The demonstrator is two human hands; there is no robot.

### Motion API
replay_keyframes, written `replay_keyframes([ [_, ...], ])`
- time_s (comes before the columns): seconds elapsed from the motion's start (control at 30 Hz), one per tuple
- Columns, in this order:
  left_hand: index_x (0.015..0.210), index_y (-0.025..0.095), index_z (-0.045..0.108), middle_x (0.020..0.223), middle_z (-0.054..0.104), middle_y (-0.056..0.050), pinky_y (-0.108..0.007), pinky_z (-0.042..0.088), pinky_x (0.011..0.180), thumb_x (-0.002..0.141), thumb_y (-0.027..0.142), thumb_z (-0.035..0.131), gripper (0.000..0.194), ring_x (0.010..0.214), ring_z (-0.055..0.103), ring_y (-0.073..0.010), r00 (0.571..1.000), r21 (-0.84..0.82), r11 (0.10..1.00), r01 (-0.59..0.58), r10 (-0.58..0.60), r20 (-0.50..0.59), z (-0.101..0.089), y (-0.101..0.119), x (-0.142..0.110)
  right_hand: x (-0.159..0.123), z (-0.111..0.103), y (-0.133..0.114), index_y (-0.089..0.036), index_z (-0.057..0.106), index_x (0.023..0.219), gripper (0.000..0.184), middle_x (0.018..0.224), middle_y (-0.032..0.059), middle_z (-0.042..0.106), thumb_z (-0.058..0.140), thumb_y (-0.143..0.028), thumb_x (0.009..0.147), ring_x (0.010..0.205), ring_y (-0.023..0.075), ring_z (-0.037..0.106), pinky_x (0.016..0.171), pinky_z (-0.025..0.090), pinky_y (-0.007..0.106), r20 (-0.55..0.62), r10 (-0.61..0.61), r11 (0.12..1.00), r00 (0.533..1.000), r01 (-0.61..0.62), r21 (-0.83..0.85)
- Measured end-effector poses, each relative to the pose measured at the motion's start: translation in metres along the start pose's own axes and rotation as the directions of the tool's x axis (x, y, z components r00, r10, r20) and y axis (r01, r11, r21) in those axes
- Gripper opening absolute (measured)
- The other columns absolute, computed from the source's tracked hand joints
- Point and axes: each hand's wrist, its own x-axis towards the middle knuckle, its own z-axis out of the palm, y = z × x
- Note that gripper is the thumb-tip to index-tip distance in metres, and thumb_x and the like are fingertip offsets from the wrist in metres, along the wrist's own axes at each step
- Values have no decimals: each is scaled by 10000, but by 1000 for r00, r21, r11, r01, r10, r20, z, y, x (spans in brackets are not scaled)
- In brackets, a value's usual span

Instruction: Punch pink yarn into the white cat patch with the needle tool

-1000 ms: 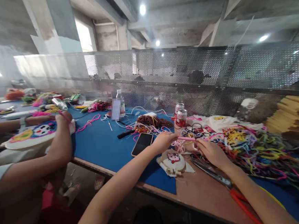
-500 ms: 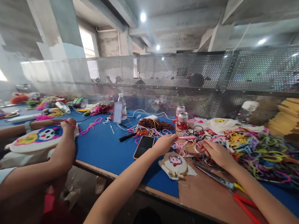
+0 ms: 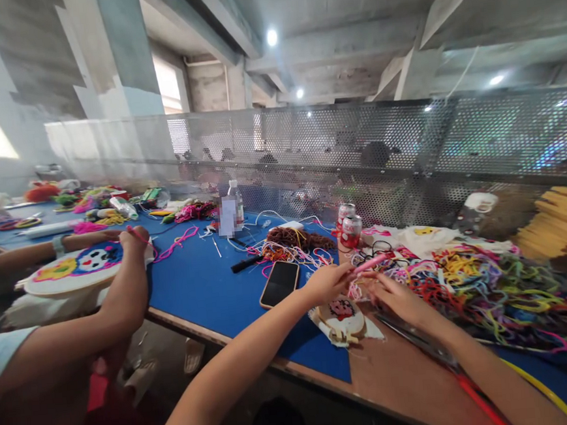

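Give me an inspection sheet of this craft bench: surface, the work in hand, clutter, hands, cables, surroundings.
Surface: blue mat on a wooden bench.
Work in hand: pink tool held over a small hoop bearing a pink figure.
Clutter: yarn pile, phone, two cans, bottle, brown yarn, scissors with red handles.
Hands: left hand grips the pink tool; right hand pinches yarn beside it.
Cables: white cable near the bottle.
Surroundings: perforated metal screen; a co-worker's hand on a large hoop; stacked wood.
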Motion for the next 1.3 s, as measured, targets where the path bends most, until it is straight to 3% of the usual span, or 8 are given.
replay_keyframes([
  [0.13,1063,182,549,910,615,-94,-290,384,805,928,363,308,330,903,551,-188,989,236,962,-136,145,-20,-4,13,-4,2,20,-16,-188,518,729,329,505,-56,487,610,-503,702,394,67,384,388,285,192,12,167,857,986,-151,493],
  [0.27,1226,190,425,1042,597,-98,-317,382,862,920,417,314,397,979,545,-196,972,202,974,-102,140,-186,-9,20,-7,16,21,-33,-189,516,741,303,412,-104,375,679,-423,638,341,35,281,347,208,160,-112,139,733,984,-26,680],
  [0.4,1184,129,418,1051,591,-125,-329,414,829,897,457,338,443,947,562,-212,955,148,984,104,-57,-290,-9,14,-6,32,7,-29,-190,542,800,250,348,-116,354,649,-335,628,305,34,228,327,174,161,-236,83,707,968,110,698],
  [0.5,988,126,534,956,627,-147,-357,433,780,895,458,306,414,912,585,-256,944,243,916,319,-283,-171,-3,5,-4,38,0,-11,-203,527,773,227,330,-123,327,644,-315,614,290,39,214,320,164,166,-231,78,687,970,115,718],
  [0.63,899,143,584,936,653,-148,-350,454,724,866,477,336,418,880,614,-277,911,287,873,395,-412,2,5,-2,-4,35,-4,10,-211,498,702,222,329,-120,308,648,-360,636,288,43,216,321,189,181,-281,67,685,957,161,710],
  [0.77,908,145,607,967,656,-147,-331,456,729,838,329,410,278,905,620,-267,884,346,838,421,-465,50,3,2,-6,30,-5,14,-213,488,677,239,351,-109,327,653,-386,659,304,51,254,336,220,195,-260,60,680,964,151,717],
  [1.0,911,116,627,1003,629,-194,-407,435,809,745,640,464,573,988,571,-338,936,410,863,295,-348,59,3,6,-8,26,-1,13,-205,501,713,260,368,-102,376,706,-338,627,330,41,280,350,226,173,-225,112,610,968,112,785],
  [1.3,827,116,644,916,662,-159,-328,451,749,807,575,439,503,898,614,-281,909,360,876,321,-391,141,4,8,-7,25,-5,13,-204,477,694,247,370,-103,368,682,-337,660,326,35,278,344,230,166,-237,112,618,965,119,777],
])
